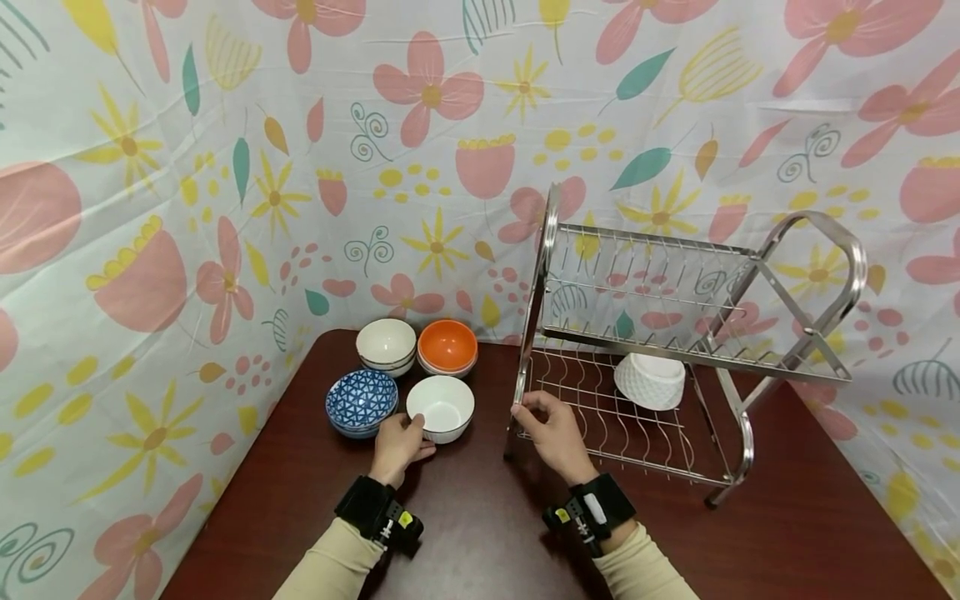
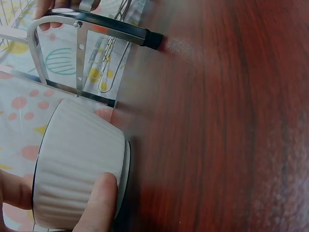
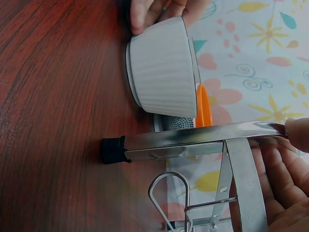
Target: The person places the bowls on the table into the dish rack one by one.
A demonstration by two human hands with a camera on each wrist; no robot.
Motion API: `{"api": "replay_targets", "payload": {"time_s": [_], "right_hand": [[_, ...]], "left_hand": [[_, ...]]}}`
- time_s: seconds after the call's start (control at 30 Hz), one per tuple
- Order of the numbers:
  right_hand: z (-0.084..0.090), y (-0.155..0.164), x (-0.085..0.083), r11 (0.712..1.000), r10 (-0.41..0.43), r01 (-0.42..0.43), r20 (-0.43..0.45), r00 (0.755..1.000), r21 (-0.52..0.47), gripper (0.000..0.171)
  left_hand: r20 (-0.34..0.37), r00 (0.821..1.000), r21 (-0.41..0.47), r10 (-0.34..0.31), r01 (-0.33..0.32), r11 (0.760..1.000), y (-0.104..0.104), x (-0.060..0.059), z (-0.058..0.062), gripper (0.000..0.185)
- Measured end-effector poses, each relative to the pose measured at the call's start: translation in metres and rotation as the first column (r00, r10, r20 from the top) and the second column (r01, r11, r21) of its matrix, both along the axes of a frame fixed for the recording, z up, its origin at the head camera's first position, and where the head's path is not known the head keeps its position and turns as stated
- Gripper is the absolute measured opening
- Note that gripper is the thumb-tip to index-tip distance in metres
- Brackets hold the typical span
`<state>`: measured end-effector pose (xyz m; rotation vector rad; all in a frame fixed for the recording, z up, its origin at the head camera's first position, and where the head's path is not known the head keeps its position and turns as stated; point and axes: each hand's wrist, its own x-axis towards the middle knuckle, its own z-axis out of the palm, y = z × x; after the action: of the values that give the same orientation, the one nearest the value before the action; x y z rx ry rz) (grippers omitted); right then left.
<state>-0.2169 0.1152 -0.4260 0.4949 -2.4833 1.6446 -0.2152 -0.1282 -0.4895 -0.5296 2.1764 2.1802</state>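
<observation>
- Head view: we pinched a round, ribbed white bowl (image 1: 441, 405) with our left hand (image 1: 397, 446), just in front of the smooth orange bowl (image 1: 447, 344).
- Our right hand (image 1: 553, 429) gripped the shiny metal rack (image 1: 667, 352).

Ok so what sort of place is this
Probably a staged recording corner rather than a working kitchen: creased floral cloth hangs behind a table holding a metal dish rack and bowls.

Both hands (image 1: 399, 447) (image 1: 557, 435) in a grip, apart
</observation>
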Motion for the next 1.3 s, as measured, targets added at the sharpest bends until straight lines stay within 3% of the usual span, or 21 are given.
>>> {"api": "replay_targets", "payload": {"time_s": [0.33, 0.87, 1.3], "right_hand": [[-0.001, -0.002, 0.000, 1.000, -0.023, 0.022, 0.002, 1.000, 0.006, 0.015], [0.000, -0.002, 0.001, 1.000, -0.013, 0.013, 0.000, 1.000, -0.002, 0.013], [-0.003, -0.001, -0.003, 1.000, -0.017, 0.017, 0.013, 1.000, -0.018, 0.014]], "left_hand": [[-0.033, 0.999, 0.044, 0.017, -0.016, 0.999, 0.000, -0.002, -0.003, 0.034], [-0.078, 0.997, 0.104, 0.012, -0.004, 0.995, -0.001, -0.001, -0.007, 0.036], [-0.161, 0.987, 0.084, -0.028, 0.042, 0.996, 0.005, 0.009, 0.012, 0.037]]}}
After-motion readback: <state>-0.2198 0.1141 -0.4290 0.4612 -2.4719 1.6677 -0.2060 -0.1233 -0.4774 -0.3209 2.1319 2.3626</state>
